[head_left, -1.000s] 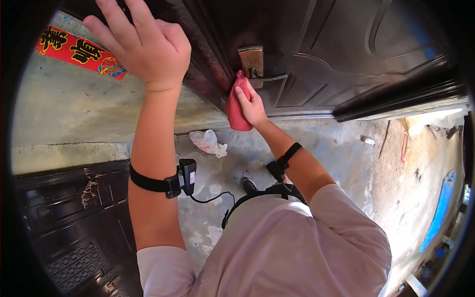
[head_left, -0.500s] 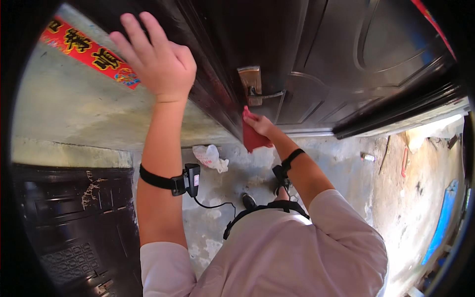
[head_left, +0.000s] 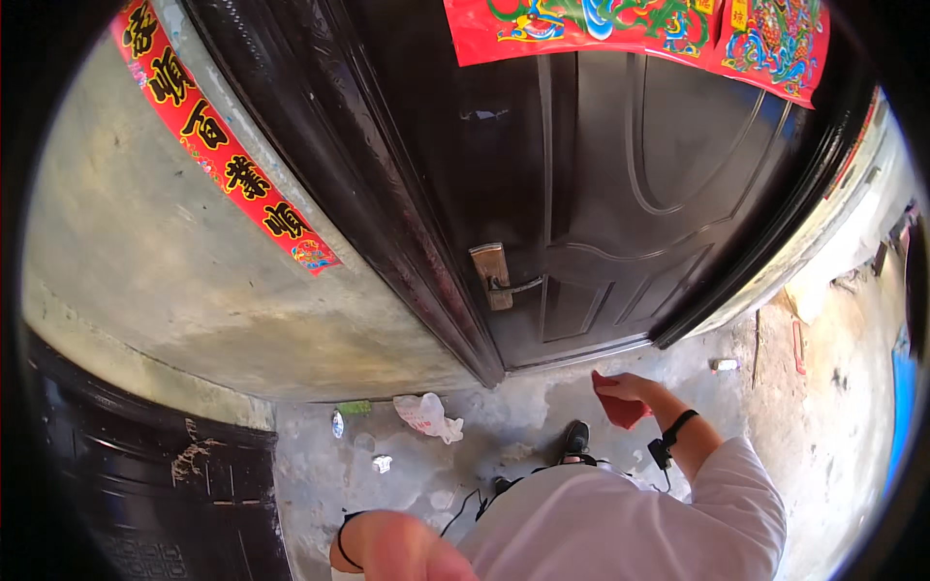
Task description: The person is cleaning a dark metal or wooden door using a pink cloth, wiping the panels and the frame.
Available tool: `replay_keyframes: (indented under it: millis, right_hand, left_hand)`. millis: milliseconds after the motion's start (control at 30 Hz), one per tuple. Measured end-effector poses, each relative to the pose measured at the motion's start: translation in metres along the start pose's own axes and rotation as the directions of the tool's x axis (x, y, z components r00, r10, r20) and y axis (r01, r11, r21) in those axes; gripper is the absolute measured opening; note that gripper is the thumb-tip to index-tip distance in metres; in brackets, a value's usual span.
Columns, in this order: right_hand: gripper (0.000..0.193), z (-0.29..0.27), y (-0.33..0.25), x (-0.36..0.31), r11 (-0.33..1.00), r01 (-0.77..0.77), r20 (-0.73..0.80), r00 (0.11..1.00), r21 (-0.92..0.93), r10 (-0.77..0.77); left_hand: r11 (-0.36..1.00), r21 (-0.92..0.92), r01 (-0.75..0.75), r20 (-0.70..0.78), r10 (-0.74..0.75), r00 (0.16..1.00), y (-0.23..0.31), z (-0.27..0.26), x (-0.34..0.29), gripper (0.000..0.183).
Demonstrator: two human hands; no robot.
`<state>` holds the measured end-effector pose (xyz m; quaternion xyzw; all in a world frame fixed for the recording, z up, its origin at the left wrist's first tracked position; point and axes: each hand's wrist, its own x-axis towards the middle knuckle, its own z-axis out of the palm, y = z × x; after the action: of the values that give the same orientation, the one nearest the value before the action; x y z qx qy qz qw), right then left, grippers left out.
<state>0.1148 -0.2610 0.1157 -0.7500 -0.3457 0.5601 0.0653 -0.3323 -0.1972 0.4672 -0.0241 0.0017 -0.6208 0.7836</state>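
Observation:
My right hand (head_left: 635, 388) is closed on a red cloth (head_left: 623, 412), held low in front of my body, apart from the dark panelled door (head_left: 668, 165). A lever handle (head_left: 511, 286) on a worn metal plate sits near the door's left edge, up and to the left of the cloth. My left hand (head_left: 412, 550) is close to the camera at the lower edge. It is blurred and its fingers cannot be made out. Red decorated paper (head_left: 591, 34) hangs across the upper part of the door.
A red paper strip (head_left: 225, 155) runs down the grey wall at left. Below it stands another dark door (head_left: 145, 445). A plastic bag (head_left: 427, 416), a crumpled white scrap (head_left: 382, 464) and a small can (head_left: 724, 365) lie on the concrete floor. Something blue (head_left: 901, 416) shows at far right.
My left hand has dropped from beside the door frame to the lower edge. The right hand, still with the cloth, has moved away from the handle, down and right. The view now takes in more door.

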Motion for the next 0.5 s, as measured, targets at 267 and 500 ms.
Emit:
replay_keyframes:
  millis: [267,500]
  right_hand:
    - [0.07,0.009,0.042,0.002,0.998,-0.044,-0.042,0.998,0.036,0.045]
    - [0.069,0.017,0.005,-0.007,1.0,0.01,-0.087,0.996,0.017,-0.009]
  left_hand:
    - [0.968,0.225,-0.109,0.015,0.108,0.994,0.009,-0.068,0.03,0.037]
    - [0.984,0.159,-0.081,-0.068,0.093,0.993,0.0,-0.082,0.029,0.04]
